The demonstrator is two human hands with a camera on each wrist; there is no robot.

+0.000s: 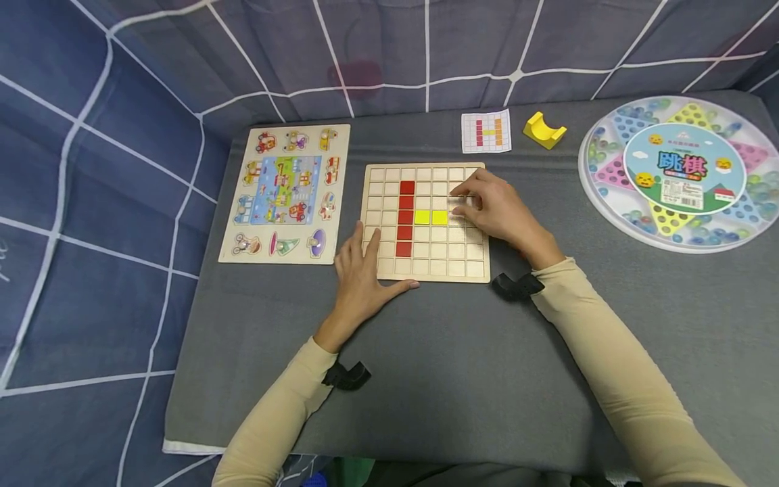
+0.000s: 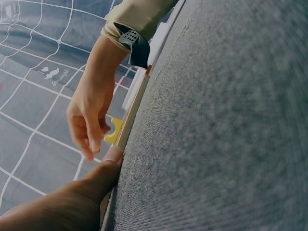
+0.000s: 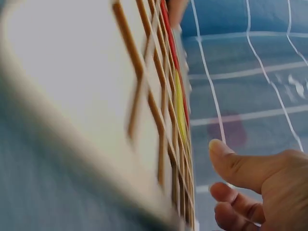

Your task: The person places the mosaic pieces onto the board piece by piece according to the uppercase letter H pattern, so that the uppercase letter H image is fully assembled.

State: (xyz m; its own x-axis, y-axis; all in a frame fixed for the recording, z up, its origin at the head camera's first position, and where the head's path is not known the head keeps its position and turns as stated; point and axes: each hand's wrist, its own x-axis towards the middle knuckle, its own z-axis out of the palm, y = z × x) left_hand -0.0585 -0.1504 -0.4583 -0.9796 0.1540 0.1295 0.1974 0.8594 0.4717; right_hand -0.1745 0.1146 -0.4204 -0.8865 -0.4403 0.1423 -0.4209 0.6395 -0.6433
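Note:
A wooden grid board [image 1: 433,268] lies flat on the table. Several red square tiles [image 1: 404,217] form a column in it, and two yellow tiles [image 1: 439,217] sit side by side to the right of that column. My left hand [image 1: 359,277] rests at the board's lower left corner, fingers spread along the left edge and thumb along the near edge. Over the board's right part hovers my right hand [image 1: 496,208]. Its thumb [image 3: 240,166] and bent fingers stand apart in the right wrist view, with nothing seen between them.
A picture puzzle board [image 1: 237,247] lies on the left. Behind the grid board are a pattern card [image 1: 485,132] and a yellow curved block [image 1: 544,130]. A round Chinese checkers set [image 1: 681,172] takes up the right. A tiled-pattern cloth [image 1: 389,54] hangs along the back.

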